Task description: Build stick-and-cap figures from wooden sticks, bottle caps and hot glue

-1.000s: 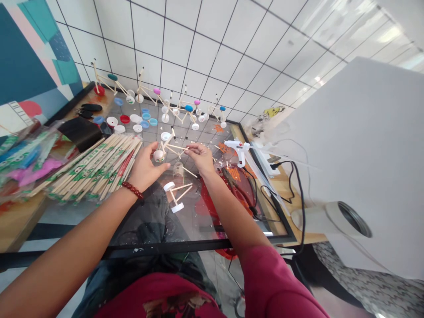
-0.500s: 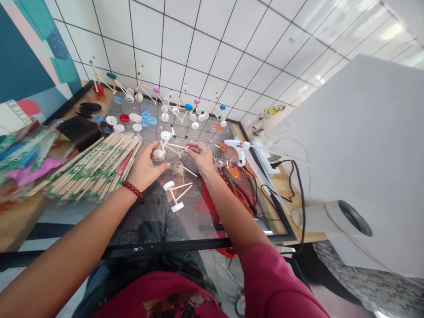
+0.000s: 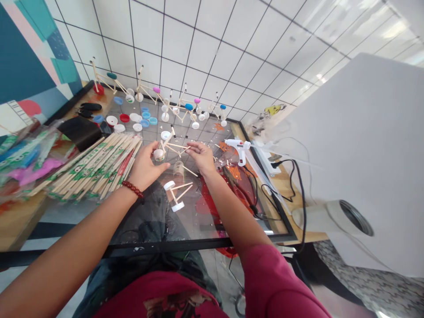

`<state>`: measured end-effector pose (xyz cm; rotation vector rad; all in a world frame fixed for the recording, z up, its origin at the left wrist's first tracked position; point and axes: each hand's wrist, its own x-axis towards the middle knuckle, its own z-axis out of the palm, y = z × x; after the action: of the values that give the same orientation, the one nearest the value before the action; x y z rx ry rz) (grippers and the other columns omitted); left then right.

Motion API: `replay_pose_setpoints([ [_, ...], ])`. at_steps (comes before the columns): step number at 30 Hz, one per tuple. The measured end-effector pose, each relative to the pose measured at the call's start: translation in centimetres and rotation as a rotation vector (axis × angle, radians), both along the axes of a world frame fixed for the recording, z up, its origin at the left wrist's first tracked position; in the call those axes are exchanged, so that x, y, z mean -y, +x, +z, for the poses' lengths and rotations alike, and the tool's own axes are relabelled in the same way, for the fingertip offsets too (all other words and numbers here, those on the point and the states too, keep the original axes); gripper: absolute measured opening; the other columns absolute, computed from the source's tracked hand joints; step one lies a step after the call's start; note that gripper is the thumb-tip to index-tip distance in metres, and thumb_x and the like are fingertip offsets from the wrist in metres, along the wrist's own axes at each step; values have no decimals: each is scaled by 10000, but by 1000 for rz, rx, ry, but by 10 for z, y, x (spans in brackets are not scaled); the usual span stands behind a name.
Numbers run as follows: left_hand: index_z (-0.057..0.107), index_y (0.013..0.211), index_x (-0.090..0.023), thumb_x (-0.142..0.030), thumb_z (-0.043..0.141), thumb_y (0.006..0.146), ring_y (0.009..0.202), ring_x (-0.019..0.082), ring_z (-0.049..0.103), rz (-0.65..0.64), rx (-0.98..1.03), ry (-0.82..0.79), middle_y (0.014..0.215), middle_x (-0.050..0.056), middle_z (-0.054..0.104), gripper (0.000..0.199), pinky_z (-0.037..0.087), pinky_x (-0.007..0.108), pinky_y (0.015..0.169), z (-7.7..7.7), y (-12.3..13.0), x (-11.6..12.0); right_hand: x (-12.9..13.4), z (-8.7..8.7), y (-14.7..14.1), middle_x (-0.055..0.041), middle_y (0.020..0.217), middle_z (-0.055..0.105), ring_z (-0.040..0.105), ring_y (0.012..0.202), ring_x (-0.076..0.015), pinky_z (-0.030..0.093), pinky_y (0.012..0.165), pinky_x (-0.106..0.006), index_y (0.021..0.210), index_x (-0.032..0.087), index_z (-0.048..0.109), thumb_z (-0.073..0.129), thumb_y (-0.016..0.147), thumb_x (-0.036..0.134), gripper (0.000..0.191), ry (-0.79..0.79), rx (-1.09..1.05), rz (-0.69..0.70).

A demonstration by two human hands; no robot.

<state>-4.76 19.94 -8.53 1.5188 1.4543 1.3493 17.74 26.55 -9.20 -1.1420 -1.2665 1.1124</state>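
Note:
A small tricycle-like frame of wooden sticks with white bottle-cap wheels (image 3: 159, 154) and a black-tipped upright stands on the glass tabletop between my hands. My left hand (image 3: 145, 164) curves beside its left cap wheel, index fingertip at the wheel and thumb stretched out apart. My right hand (image 3: 201, 157) pinches the far end of the frame's long stick between thumb and fingers. Closer to me lies a second stick piece with two white cap wheels (image 3: 178, 206) and sticks meeting in a point. A clear cylinder (image 3: 179, 170) and a loose stick (image 3: 190, 170) lie between.
Several finished stick tricycles with coloured caps (image 3: 188, 107) line the back by the tiled wall. Loose bottle caps (image 3: 124, 118) sit back left, near wrapped chopsticks (image 3: 96, 170). At right are a white glue gun (image 3: 239, 149), its cord, red-handled pliers (image 3: 239, 191) and a power strip (image 3: 265, 160).

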Motion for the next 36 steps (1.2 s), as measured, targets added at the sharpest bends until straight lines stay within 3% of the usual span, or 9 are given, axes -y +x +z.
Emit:
replay_pose_setpoints([
  [19, 736, 1316, -209, -333, 788, 736, 1280, 348, 723, -17, 42, -91, 1439, 133, 743, 596, 551, 531, 1164, 15, -2, 1, 2, 4, -2, -35, 1007, 864, 823, 1018, -231, 663, 976, -368, 932, 239, 815, 972, 692, 360, 311, 7, 24, -9],
  [25, 756, 1300, -206, -342, 736, 809, 1186, 326, 757, -13, 34, -117, 1411, 121, 766, 510, 587, 533, 1108, 14, -4, -2, 6, 10, -4, -16, 948, 857, 818, 989, -215, 666, 950, -347, 905, 246, 820, 968, 690, 312, 269, -24, 27, -26],
  [31, 729, 1390, -241, -293, 821, 731, 1280, 342, 717, -27, -34, -64, 1485, 108, 726, 668, 566, 523, 1151, 15, -3, -4, 7, 12, -5, -9, 925, 855, 822, 971, -217, 664, 961, -355, 873, 245, 810, 974, 697, 327, 254, -34, 26, -41],
  [36, 693, 1459, -208, -281, 751, 795, 1277, 348, 719, -20, -137, -69, 1478, 133, 727, 671, 567, 527, 1149, 16, -4, -10, 7, 12, -6, -1, 882, 843, 825, 939, -218, 657, 984, -371, 872, 243, 802, 951, 726, 294, 215, -50, 4, -36],
])
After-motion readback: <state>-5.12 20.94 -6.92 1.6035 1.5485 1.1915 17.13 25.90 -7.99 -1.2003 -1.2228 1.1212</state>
